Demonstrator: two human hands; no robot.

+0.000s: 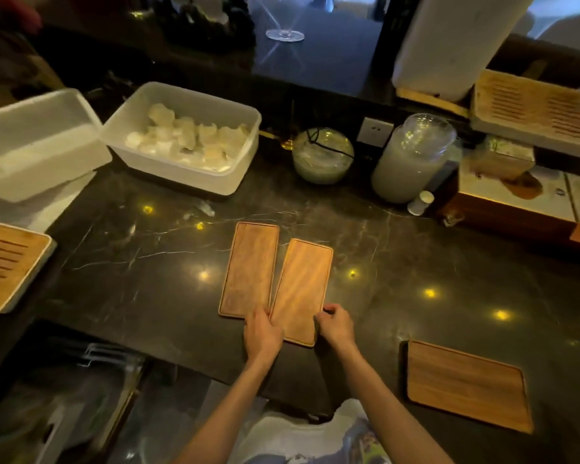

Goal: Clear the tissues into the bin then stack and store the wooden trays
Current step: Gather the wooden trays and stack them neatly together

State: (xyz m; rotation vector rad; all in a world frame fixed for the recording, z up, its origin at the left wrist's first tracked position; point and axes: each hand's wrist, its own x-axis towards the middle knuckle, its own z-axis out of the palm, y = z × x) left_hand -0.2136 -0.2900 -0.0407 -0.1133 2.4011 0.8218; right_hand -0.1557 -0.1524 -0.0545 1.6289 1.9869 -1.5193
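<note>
Two narrow wooden trays lie side by side on the dark marble counter [131, 262]. The left tray [250, 269] lies flat. The right tray [303, 286] overlaps its edge slightly and is angled. My left hand [263, 333] grips the near left corner of the right tray. My right hand [335, 324] holds its near right edge with curled fingers. A wider wooden tray [466, 383] rests at the counter's near right. No tissues show on the trays.
A white tub [241, 162] holding crumpled pale pieces stands at the back left, beside an empty white tub [37, 142]. Slatted bamboo trays sit at far left [4, 262] and upper right [533, 108]. Glass jars [412, 159] and a glass bowl [322, 155] line the back.
</note>
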